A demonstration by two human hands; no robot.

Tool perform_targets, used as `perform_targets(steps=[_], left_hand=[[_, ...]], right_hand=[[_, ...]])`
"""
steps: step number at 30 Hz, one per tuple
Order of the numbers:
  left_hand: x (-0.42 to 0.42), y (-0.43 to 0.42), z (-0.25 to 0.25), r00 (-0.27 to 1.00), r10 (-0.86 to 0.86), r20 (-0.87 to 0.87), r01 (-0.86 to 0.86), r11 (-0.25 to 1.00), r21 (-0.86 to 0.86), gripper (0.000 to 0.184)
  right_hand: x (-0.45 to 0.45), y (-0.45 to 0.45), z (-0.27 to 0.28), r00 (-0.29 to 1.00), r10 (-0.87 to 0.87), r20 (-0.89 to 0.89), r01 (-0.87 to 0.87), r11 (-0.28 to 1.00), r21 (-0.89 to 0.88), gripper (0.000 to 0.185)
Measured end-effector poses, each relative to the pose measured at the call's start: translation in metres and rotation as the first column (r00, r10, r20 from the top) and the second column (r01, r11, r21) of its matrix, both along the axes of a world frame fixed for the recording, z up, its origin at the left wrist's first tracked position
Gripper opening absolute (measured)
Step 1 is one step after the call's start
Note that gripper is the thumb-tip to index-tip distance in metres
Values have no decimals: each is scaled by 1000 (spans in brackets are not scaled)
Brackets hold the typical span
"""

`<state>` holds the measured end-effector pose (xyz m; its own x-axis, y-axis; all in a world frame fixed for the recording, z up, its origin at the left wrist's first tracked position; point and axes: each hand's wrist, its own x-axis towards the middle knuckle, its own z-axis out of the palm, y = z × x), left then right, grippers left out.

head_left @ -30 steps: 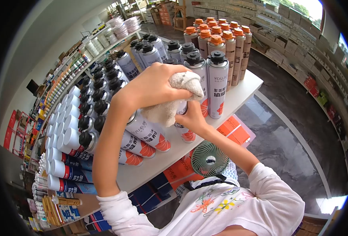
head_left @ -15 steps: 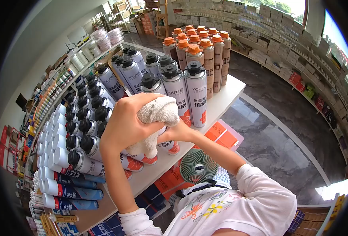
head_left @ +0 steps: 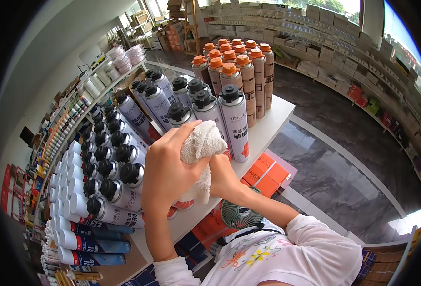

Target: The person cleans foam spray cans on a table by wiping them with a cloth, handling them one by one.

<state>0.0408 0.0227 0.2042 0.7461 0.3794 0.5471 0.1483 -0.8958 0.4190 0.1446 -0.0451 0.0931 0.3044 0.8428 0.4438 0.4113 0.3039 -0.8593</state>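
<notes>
A crumpled whitish cloth (head_left: pixel 203 143) is gripped in my left hand (head_left: pixel 165 169), its fingers curled round the top and a loose end hanging down. Close against the cloth on its right is my right hand (head_left: pixel 222 177). Its fingers are mostly hidden behind the cloth and my left hand, and they look closed; what they hold cannot be seen. Just beyond both hands stand white foam cans with black caps, the nearest a foam can (head_left: pixel 234 124) at the table's right edge. Red-patterned can bottoms (head_left: pixel 184 205) show below my left hand.
Orange-capped brown cans (head_left: pixel 229 78) stand at the far end of the white table (head_left: pixel 275 119). Blue cans with white caps (head_left: pixel 98 259) lie at the near left. A green fan (head_left: pixel 239 214) hangs at my waist. Orange boxes (head_left: pixel 266 174) sit below the table edge.
The view has shifted slightly. Both hands and the cloth sit a little further right and lower in view, and the hands are drawn closer together. The cloth stays in my left hand.
</notes>
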Motion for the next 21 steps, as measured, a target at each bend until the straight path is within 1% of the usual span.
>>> perform_targets(steps=[1,3,4,6,7,8,10,11,13,14,15,16,17,18,20,21], left_hand=[[-1,4,0,1000,-2,-1,2,1000,9,47],[-3,14,-3,995,-90,34,89,996,20,50],[-3,18,-4,996,-86,28,85,996,21,50],[-1,24,-7,999,4,52,-3,1000,-19,48],[1,27,-10,995,94,43,-95,995,21,48],[5,21,-8,981,186,46,-187,982,16,44],[14,9,-14,905,422,44,-424,894,145,46],[14,7,-14,904,424,45,-426,893,144,46],[13,3,-13,907,422,-10,-417,900,129,48],[11,9,-14,906,423,-9,-418,900,124,48],[7,21,-15,983,182,28,-184,977,109,50],[4,31,-15,995,-72,69,65,993,104,52],[3,35,-14,986,-150,66,146,987,64,52],[3,37,-14,986,-152,68,148,987,62,52],[2,37,-15,988,-128,91,135,988,-73,51],[3,29,-17,993,-11,119,13,1000,-21,49]], right_hand=[[-1,2,0,1000,-2,-1,2,1000,9,63],[-5,8,-2,996,-69,50,64,993,102,60],[-5,14,-4,997,-65,44,61,993,103,60],[-3,26,-5,991,-126,55,121,989,80,59],[0,28,-4,992,-114,54,106,984,140,61],[2,30,-2,995,-96,-1,95,987,131,63],[5,42,-13,994,-56,-96,81,957,278,68],[8,46,-20,994,-54,-95,79,958,277,68],[15,48,-31,999,-35,-18,39,968,246,70],[19,44,-26,999,-34,-15,37,970,242,70],[23,39,-17,998,-13,65,-2,973,230,67],[26,35,-11,990,8,144,-39,976,214,65],[27,34,-11,997,31,70,-48,964,262,59],[29,36,-12,997,29,72,-47,964,260,59],[32,42,-14,986,135,96,-153,965,212,60],[27,41,-13,989,111,98,-129,969,209,63]])
